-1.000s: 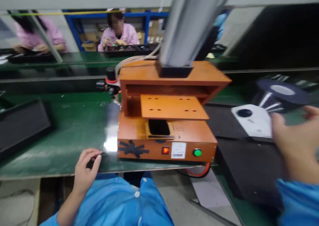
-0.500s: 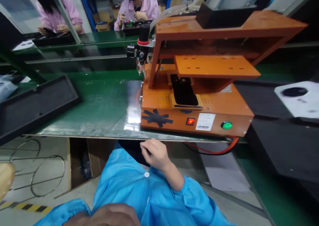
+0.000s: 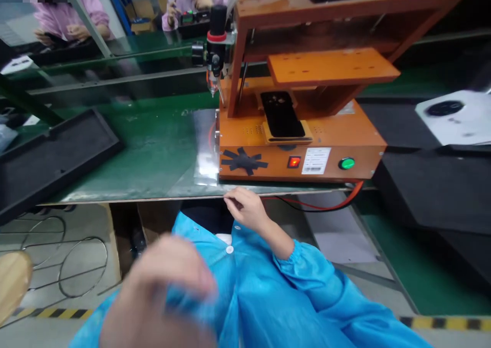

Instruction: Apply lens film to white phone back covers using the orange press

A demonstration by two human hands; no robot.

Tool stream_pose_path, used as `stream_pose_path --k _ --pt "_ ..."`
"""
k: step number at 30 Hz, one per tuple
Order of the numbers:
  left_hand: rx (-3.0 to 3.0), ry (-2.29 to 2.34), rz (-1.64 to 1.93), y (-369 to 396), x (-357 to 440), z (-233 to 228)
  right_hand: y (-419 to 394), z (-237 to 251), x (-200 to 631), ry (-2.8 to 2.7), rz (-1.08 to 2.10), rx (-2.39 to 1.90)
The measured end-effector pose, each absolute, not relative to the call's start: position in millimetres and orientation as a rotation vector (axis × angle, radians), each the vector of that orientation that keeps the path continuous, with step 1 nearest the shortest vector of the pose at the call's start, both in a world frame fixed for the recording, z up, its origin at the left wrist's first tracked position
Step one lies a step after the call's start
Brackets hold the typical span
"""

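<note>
My right hand (image 3: 247, 207) is at the front edge of the bench, below the orange press machine (image 3: 264, 164). Its fingers are curled together and no object shows in them. Low in the view and close to the camera, my left hand (image 3: 164, 271) is smeared by motion over my blue smock, so its finger pose cannot be made out. A dark phone-shaped piece (image 3: 283, 115) lies in a yellowish holder (image 3: 289, 139) on the machine's base, under the raised orange plate (image 3: 333, 66). On the machine's front are a lit red switch (image 3: 294, 162) and a green button (image 3: 347, 163).
A black foam tray (image 3: 57, 159) lies on the green bench at left. More black trays (image 3: 433, 184) stand at right, with a white panel (image 3: 454, 118) on them. An air regulator (image 3: 216, 46) sits on the machine's left side. Two people in pink work across the bench.
My left hand has risen from the bottom edge and is now larger in view. My right hand is now closer to the bench edge. The camera has tilted down.
</note>
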State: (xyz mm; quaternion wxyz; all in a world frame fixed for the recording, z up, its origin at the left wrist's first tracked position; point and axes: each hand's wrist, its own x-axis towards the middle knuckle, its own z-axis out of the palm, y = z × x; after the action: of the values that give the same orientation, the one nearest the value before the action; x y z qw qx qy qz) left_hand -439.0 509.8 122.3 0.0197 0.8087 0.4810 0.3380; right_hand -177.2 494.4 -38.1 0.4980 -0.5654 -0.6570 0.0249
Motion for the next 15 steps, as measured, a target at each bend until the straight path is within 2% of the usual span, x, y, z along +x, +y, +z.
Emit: stream_pose_path --k 3,7,11,15 --pt "2.386 1.032 1.040 593 -418 88 491 -27 -176 -1.590 0.094 -1.345" --pt "2.426 0.996 0.887 676 -379 36 489 -20 -176 -1.583 0.129 -1.320" --pt "2.653 0.855 0.515 691 -354 12 489 -19 -180 -1.538 0.197 -1.341" --pt "2.829 0.875 0.244 684 -380 13 495 -16 -187 -1.538 0.176 -1.317"
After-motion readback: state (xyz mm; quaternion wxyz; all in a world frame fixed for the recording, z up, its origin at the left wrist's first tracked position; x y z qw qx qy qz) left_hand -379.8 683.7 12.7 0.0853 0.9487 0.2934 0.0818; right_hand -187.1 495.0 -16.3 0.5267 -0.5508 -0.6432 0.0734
